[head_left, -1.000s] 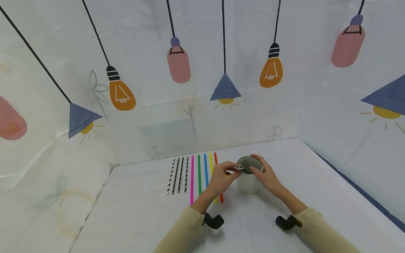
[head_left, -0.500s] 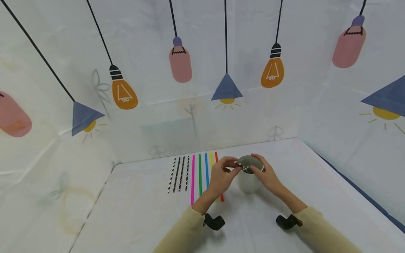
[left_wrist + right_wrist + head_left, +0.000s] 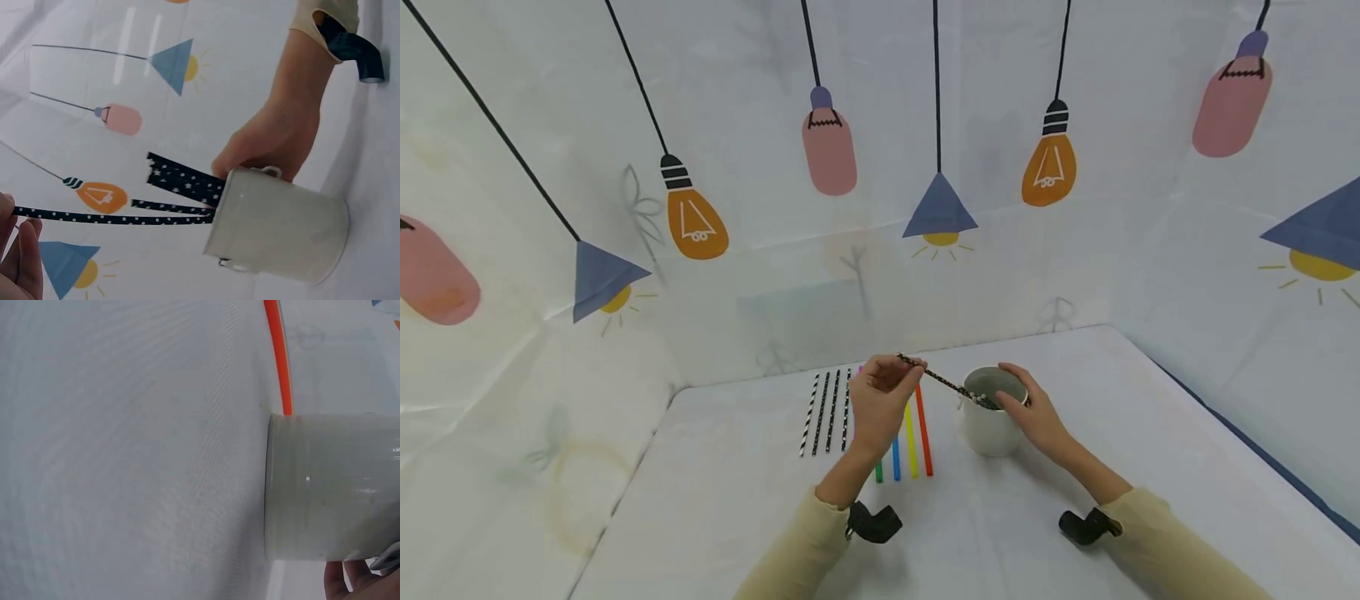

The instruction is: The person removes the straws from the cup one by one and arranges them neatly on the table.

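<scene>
My left hand [image 3: 877, 408] pinches one end of a black straw with white dots [image 3: 943, 381]. The straw slants down to the right, its other end at the mouth of a white metal pail [image 3: 988, 435]. In the left wrist view this straw [image 3: 112, 219] stretches from my fingertips to the pail's rim, below several other black patterned straws [image 3: 187, 179] sticking out of the pail. My right hand [image 3: 1039, 418] holds the pail by its right side, thumb at the rim. The right wrist view shows the pail's wall [image 3: 331, 487] with fingertips beneath it.
Several black-and-white straws [image 3: 829, 412] lie in a row on the white table [image 3: 715, 492]. Right of them lie coloured straws, among them a yellow straw [image 3: 912, 442] and a red straw [image 3: 924, 433], partly behind my left hand. Printed lamps cover the backdrop [image 3: 880, 275].
My left hand has moved left and up from the pail's mouth, drawing a single dotted straw out from the bunch. The right hand stays on the pail.
</scene>
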`<state>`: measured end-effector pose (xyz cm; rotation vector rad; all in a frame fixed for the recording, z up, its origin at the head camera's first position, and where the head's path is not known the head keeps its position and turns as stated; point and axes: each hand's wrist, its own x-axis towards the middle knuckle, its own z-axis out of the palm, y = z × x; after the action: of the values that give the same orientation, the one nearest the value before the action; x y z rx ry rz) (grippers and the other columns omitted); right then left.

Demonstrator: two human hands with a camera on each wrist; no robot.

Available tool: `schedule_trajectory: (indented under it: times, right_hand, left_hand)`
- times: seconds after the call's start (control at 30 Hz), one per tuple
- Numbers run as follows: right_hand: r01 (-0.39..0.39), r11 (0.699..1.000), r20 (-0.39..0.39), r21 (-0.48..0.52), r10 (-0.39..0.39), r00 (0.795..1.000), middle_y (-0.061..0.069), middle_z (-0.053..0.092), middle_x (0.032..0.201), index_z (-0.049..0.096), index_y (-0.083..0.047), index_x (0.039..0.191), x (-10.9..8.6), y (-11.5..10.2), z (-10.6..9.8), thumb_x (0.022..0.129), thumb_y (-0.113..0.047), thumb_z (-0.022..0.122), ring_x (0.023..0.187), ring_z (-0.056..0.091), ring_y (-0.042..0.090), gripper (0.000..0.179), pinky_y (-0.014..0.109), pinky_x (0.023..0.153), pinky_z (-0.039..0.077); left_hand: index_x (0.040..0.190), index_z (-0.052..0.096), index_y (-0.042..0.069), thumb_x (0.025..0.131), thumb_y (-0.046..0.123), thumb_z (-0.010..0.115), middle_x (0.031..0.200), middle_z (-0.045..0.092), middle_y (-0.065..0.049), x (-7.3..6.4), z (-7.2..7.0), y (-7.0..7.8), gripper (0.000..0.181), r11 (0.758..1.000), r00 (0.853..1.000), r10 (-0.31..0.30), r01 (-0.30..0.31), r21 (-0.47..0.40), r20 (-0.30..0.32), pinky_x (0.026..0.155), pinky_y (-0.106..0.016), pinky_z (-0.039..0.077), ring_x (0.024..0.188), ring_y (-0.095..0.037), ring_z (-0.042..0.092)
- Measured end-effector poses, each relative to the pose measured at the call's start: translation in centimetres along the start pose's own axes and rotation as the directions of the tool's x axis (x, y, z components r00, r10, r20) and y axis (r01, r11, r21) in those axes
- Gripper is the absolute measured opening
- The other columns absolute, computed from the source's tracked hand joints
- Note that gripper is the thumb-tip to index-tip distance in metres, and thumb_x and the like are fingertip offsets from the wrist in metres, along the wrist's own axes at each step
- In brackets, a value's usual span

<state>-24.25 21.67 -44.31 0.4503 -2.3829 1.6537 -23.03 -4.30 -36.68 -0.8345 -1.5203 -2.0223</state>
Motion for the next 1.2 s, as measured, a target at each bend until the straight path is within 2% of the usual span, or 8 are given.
schedule_trajectory:
  times: [0.2, 0.4, 0.6, 0.7, 0.83, 0.93, 1.13, 1.2]
  right_hand:
    - [0.004, 1.0, 0.002, 0.016, -0.004, 1.0, 0.021, 0.038, 0.145, 0.03, -0.007, 0.15, 0.1, 0.1, 0.1, 0.101, -0.019, 0.052, 0.127, 0.04, 0.037, 0.055, 0.054, 0.096, 0.04]
    - [-0.009, 1.0, 0.001, 0.024, 0.009, 1.0, 0.021, 0.038, 0.145, 0.031, -0.007, 0.149, 0.2, 0.0, 0.2, 0.101, -0.021, 0.053, 0.128, 0.039, 0.036, 0.054, 0.054, 0.097, 0.039]
    - [-0.009, 0.999, -0.009, 0.033, 0.009, 1.0, 0.02, 0.038, 0.145, 0.032, -0.007, 0.148, 0.2, 0.1, 0.2, 0.101, -0.02, 0.053, 0.128, 0.04, 0.037, 0.053, 0.055, 0.098, 0.038]
    - [-0.011, 0.999, -0.001, 0.036, 0.011, 1.0, 0.021, 0.037, 0.146, 0.031, -0.007, 0.149, 0.2, 0.3, 0.3, 0.101, -0.02, 0.053, 0.128, 0.04, 0.037, 0.054, 0.054, 0.096, 0.039]
    - [0.003, 1.0, 0.011, 0.023, -0.003, 1.0, 0.022, 0.037, 0.146, 0.03, -0.005, 0.149, 0.1, 0.2, 0.4, 0.101, -0.018, 0.053, 0.127, 0.04, 0.038, 0.055, 0.054, 0.094, 0.041]
    - [0.011, 1.0, 0.01, 0.021, -0.011, 1.0, 0.022, 0.037, 0.145, 0.031, -0.005, 0.149, 0.0, -0.1, 0.2, 0.101, -0.018, 0.053, 0.126, 0.04, 0.039, 0.054, 0.056, 0.094, 0.04]
    - [0.0, 1.0, 0.029, 0.026, 0.0, 1.0, 0.023, 0.036, 0.145, 0.029, -0.006, 0.15, 0.0, -0.1, 0.0, 0.101, -0.018, 0.052, 0.127, 0.039, 0.04, 0.055, 0.058, 0.095, 0.039]
    - [-0.004, 1.0, 0.032, 0.028, 0.003, 0.999, 0.025, 0.036, 0.144, 0.029, -0.003, 0.149, -0.1, -1.0, 0.0, 0.101, -0.016, 0.052, 0.127, 0.039, 0.041, 0.054, 0.058, 0.094, 0.039]
  left_hand:
    - [0.095, 0.062, -0.012, 0.087, -0.003, 0.07, 0.094, 0.07, -0.017, 1.7, -4.0, 2.4, 0.014, 1.0, 0.998, -0.002, 0.002, 0.017, -0.056, 0.07, -0.03, 0.057, 0.083, -0.021, 0.071]
    - [0.098, 0.065, -0.012, 0.088, -0.002, 0.069, 0.092, 0.071, -0.011, 2.9, -8.6, 3.7, 0.014, 0.987, 0.998, -0.02, 0.028, 0.155, -0.058, 0.067, -0.024, 0.054, 0.078, -0.016, 0.069]
    - [0.1, 0.068, -0.012, 0.088, 0.001, 0.07, 0.092, 0.07, -0.016, 3.2, -12.7, 3.6, 0.018, 0.948, 0.983, -0.151, 0.175, 0.265, -0.107, 0.068, -0.026, 0.054, 0.078, -0.015, 0.069]
    - [0.104, 0.068, -0.012, 0.089, 0.004, 0.07, 0.092, 0.071, -0.008, 3.4, -14.7, 3.3, 0.022, 0.914, 0.953, -0.257, 0.293, 0.279, -0.159, 0.071, -0.026, 0.055, 0.08, -0.013, 0.068]
    - [0.109, 0.066, -0.012, 0.089, 0.006, 0.071, 0.09, 0.071, 0.001, 3.5, -17.4, 2.9, 0.028, 0.865, 0.904, -0.368, 0.419, 0.277, -0.217, 0.074, -0.024, 0.054, 0.083, -0.011, 0.067]
    - [0.112, 0.065, -0.011, 0.088, 0.011, 0.073, 0.091, 0.071, 0.0, 3.6, -19.3, 2.3, 0.033, 0.83, 0.872, -0.428, 0.484, 0.277, -0.239, 0.077, -0.023, 0.053, 0.085, -0.011, 0.067]
    - [0.119, 0.063, -0.008, 0.088, 0.018, 0.074, 0.093, 0.07, 0.003, 3.9, -22.4, 1.3, 0.042, 0.731, 0.785, -0.543, 0.617, 0.292, -0.299, 0.076, -0.019, 0.052, 0.085, -0.008, 0.063]
    - [0.121, 0.061, -0.009, 0.088, 0.019, 0.074, 0.092, 0.069, 0.006, 4.0, -23.4, 0.9, 0.045, 0.703, 0.766, -0.565, 0.642, 0.306, -0.308, 0.075, -0.018, 0.051, 0.084, -0.007, 0.062]
